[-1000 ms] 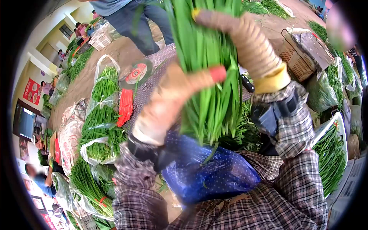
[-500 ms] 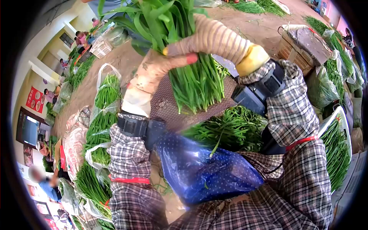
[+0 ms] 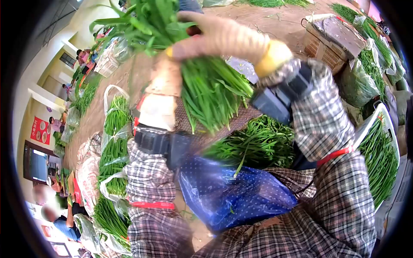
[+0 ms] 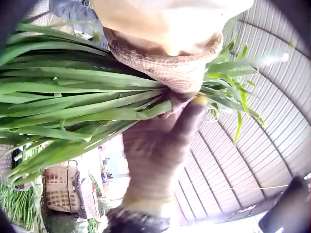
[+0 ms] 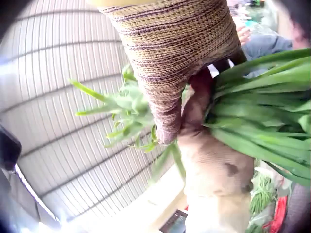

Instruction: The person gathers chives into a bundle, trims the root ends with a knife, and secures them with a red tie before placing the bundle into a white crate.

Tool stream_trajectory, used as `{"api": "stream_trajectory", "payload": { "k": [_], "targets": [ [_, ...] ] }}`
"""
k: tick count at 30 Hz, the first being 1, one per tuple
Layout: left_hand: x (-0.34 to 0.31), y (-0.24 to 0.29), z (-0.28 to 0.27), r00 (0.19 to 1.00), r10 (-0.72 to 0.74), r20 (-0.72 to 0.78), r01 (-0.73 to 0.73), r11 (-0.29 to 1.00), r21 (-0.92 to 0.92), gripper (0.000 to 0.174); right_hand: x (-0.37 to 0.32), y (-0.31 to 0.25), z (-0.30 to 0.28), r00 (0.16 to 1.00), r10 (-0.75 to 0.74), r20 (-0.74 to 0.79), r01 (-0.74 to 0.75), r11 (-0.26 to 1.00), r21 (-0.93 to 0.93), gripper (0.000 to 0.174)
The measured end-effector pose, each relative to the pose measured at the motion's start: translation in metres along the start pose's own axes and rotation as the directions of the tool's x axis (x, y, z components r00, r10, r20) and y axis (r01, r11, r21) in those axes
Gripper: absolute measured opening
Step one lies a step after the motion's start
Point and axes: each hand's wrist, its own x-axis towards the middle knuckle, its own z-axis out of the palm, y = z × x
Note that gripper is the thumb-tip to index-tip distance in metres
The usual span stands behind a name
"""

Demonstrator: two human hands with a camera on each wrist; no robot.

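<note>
Both gloved hands grip one bunch of long green leaves (image 3: 211, 92) around its middle, held up in front of the body. The left hand (image 3: 165, 79), in a pale stained glove, is curled round it from the left. From the right reaches the right hand (image 3: 228, 38), in a striped knitted glove, its thumb near the left hand. In the left wrist view the leaves (image 4: 73, 92) fan to the left and the right hand (image 4: 158, 145) meets the left glove. The right wrist view shows the striped glove (image 5: 180, 53) above the pale one (image 5: 214, 160), with leaves (image 5: 272, 111) between them.
A pile of greens (image 3: 262, 144) lies below the hands, beside a blue dotted plastic bag (image 3: 232, 193). Bagged greens (image 3: 114, 146) stand at left, a crate (image 3: 325, 45) at upper right, and more greens (image 3: 378, 159) at right.
The bunch has come down and to the left from its raised position, its leafy ends now at upper left. Both hands have drawn close together around it.
</note>
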Motion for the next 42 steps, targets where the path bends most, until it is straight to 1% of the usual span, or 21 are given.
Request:
{"api": "stream_trajectory", "payload": {
  "k": [2, 3, 4, 7, 9, 10, 15, 16, 18, 20, 21, 22, 26, 27, 30, 34, 36, 38, 39, 41, 42],
  "targets": [
    [0.006, 0.000, -0.022, 0.998, -0.047, -0.029, 0.044, 0.996, -0.079, 0.032, -0.023, 0.061, 0.031, 0.993, -0.038, 0.116, -0.004, 0.938, 0.345, 0.097],
    [0.011, -0.005, -0.043, 1.000, -0.027, -0.012, 0.024, 0.985, -0.173, 0.025, -0.047, 0.068, 0.038, 0.963, 0.053, 0.265, -0.135, 0.944, 0.302, 0.095],
    [0.012, -0.005, -0.054, 0.996, -0.023, -0.082, 0.007, 0.980, -0.201, 0.024, -0.075, 0.075, 0.049, 0.904, 0.144, 0.402, -0.255, 0.937, 0.239, 0.093],
    [-0.008, 0.008, -0.076, 0.996, -0.056, -0.075, 0.038, 0.973, -0.227, 0.027, -0.128, 0.111, 0.101, 0.802, 0.462, 0.379, -0.356, 0.879, -0.319, 0.052],
    [-0.022, 0.007, -0.102, 0.991, -0.050, -0.124, 0.016, 0.965, -0.261, 0.027, -0.156, 0.114, 0.114, 0.811, 0.473, 0.346, -0.371, 0.871, -0.320, 0.041],
    [-0.030, 0.007, -0.113, 0.986, -0.038, -0.165, -0.014, 0.952, -0.304, 0.027, -0.177, 0.108, 0.117, 0.912, 0.349, 0.218, -0.312, 0.931, -0.188, 0.034],
    [-0.071, 0.001, -0.144, 0.939, 0.220, -0.266, -0.303, 0.893, -0.333, 0.018, -0.231, 0.090, 0.114, 0.945, 0.175, 0.275, -0.136, 0.978, -0.156, 0.027],
    [-0.076, 0.003, -0.153, 0.937, 0.214, -0.277, -0.302, 0.895, -0.328, 0.018, -0.240, 0.094, 0.114, 0.891, 0.249, 0.380, -0.162, 0.956, -0.245, 0.022],
    [-0.086, 0.009, -0.169, 0.951, 0.310, -0.005, -0.268, 0.815, -0.513, 0.017, -0.257, 0.110, 0.122, 0.642, 0.481, 0.597, -0.219, 0.861, -0.459, 0.026],
    [-0.102, 0.012, -0.170, 0.936, 0.334, -0.108, -0.344, 0.814, -0.467, 0.015, -0.264, 0.116, 0.116, 0.489, 0.491, 0.721, -0.178, 0.866, -0.468, 0.043],
    [-0.104, 0.015, -0.174, 0.924, 0.382, -0.027, -0.337, 0.777, -0.532, 0.015, -0.265, 0.107, 0.107, 0.721, 0.343, 0.602, -0.117, 0.917, -0.381, 0.057],
    [-0.107, 0.018, -0.177, 0.901, 0.431, 0.051, -0.319, 0.738, -0.595, 0.016, -0.235, 0.078, 0.087, 0.624, 0.487, 0.611, -0.285, 0.870, -0.403, 0.067],
    [-0.116, 0.032, -0.176, 0.862, 0.503, 0.069, -0.334, 0.665, -0.669, 0.019, -0.191, 0.077, 0.101, 0.809, 0.413, 0.417, -0.528, 0.824, 0.208, 0.058],
    [-0.116, 0.034, -0.174, 0.854, 0.515, 0.069, -0.350, 0.668, -0.656, 0.019, -0.188, 0.083, 0.122, 0.818, 0.372, 0.440, -0.560, 0.691, 0.457, 0.052],
    [-0.120, 0.038, -0.147, 0.816, 0.553, 0.171, -0.288, 0.644, -0.708, 0.019, -0.165, 0.061, 0.148, 0.812, 0.377, 0.445, -0.581, 0.465, 0.668, 0.044],
    [-0.128, 0.053, -0.152, 0.768, 0.618, 0.169, -0.358, 0.632, -0.687, 0.022, -0.198, 0.081, 0.158, 0.849, 0.445, 0.284, -0.528, 0.704, 0.475, 0.024],
    [-0.128, 0.052, -0.160, 0.747, 0.638, 0.185, -0.381, 0.639, -0.668, 0.023, -0.220, 0.104, 0.145, 0.871, 0.378, 0.314, -0.401, 0.916, 0.010, 0.020],
    [-0.119, 0.053, -0.173, 0.613, 0.671, 0.417, -0.356, 0.706, -0.613, 0.027, -0.228, 0.117, 0.132, 0.864, 0.455, 0.215, -0.465, 0.885, -0.002, 0.021],
    [-0.102, 0.058, -0.202, 0.450, 0.633, 0.629, -0.290, 0.770, -0.568, 0.037, -0.216, 0.108, 0.119, 0.869, 0.478, 0.130, -0.495, 0.847, 0.192, 0.027],
    [-0.101, 0.049, -0.192, 0.487, 0.609, 0.626, -0.261, 0.786, -0.561, 0.044, -0.181, 0.089, 0.105, 0.921, 0.382, 0.071, -0.366, 0.791, 0.490, 0.035],
    [-0.097, 0.048, -0.188, 0.479, 0.612, 0.629, -0.255, 0.783, -0.568, 0.044, -0.158, 0.065, 0.090, 0.914, 0.296, 0.277, -0.405, 0.682, 0.609, 0.040]
  ]
}}
